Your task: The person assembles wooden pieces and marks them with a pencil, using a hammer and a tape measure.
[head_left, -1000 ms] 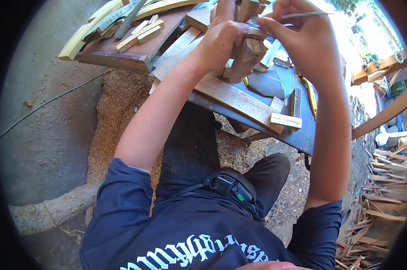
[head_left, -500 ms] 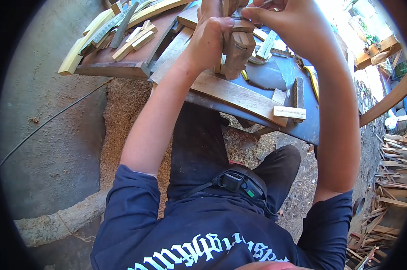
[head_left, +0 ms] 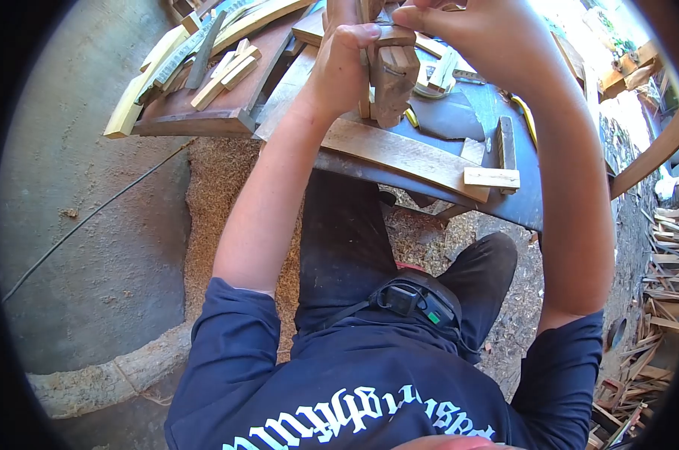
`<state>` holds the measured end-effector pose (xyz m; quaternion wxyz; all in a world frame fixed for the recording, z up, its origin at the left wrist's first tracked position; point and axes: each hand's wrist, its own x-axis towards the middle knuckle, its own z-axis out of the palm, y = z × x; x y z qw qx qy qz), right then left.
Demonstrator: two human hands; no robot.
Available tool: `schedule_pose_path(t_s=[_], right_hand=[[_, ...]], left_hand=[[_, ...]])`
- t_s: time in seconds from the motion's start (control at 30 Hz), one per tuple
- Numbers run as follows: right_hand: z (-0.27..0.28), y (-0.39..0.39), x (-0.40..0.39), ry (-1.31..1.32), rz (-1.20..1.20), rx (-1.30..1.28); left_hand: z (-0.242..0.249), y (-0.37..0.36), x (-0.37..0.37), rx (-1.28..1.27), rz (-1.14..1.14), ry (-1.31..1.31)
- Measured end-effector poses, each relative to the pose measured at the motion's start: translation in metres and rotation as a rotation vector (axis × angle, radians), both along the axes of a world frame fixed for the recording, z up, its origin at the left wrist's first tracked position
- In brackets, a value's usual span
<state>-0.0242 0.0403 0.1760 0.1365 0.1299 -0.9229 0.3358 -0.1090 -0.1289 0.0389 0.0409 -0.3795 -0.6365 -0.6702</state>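
Note:
My left hand (head_left: 338, 71) is wrapped round a shaped brown wooden block (head_left: 393, 90) at the top of the view, its thumb lying along the side. The block points down toward me and has a dark slit near its lower end; its upper part runs out of the frame. Just right of it, my right hand (head_left: 478, 34) is closed with thumb and fingers pinched near the block's upper end. What lies between those fingertips is too small and cut off to name. Both hands are over the workbench (head_left: 519, 202).
A long board (head_left: 399, 156) lies along the bench's near edge, with a small pale wood block (head_left: 492, 178) on its end. Several wood strips (head_left: 225, 79) rest on the left. A yellow-handled tool (head_left: 525, 116) lies by my right forearm. Wood shavings (head_left: 219, 172) cover the floor.
The view has shifted slightly, so the bench and my arms sit a little differently in the frame. Both hands keep the same hold around the wooden block.

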Motion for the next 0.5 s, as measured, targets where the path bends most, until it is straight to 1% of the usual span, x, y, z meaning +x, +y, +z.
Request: schedule_pose_path(t_s=[0.1, 0.2, 0.27, 0.33, 0.43, 0.47, 0.5], right_hand=[[0.001, 0.002, 0.003, 0.025, 0.075, -0.028], [0.006, -0.005, 0.019, 0.081, 0.084, -0.014], [0.005, -0.006, 0.022, 0.108, 0.082, 0.002], [0.002, 0.000, 0.015, 0.089, 0.126, -0.013], [0.005, 0.004, 0.006, 0.012, 0.193, -0.063], [0.012, 0.003, 0.015, 0.000, 0.171, -0.064], [0.012, 0.000, 0.019, 0.026, 0.151, -0.045]], left_hand=[[-0.005, -0.006, -0.007, -0.027, -0.028, 0.045], [-0.007, 0.004, -0.001, 0.064, 0.042, 0.148], [-0.010, 0.001, -0.003, 0.006, 0.129, 0.321], [-0.013, 0.000, -0.006, -0.007, 0.133, 0.306], [-0.010, -0.002, -0.007, 0.003, 0.021, 0.038], [-0.006, -0.004, -0.005, -0.016, -0.015, -0.022], [-0.009, -0.003, -0.008, -0.012, -0.003, -0.029]])
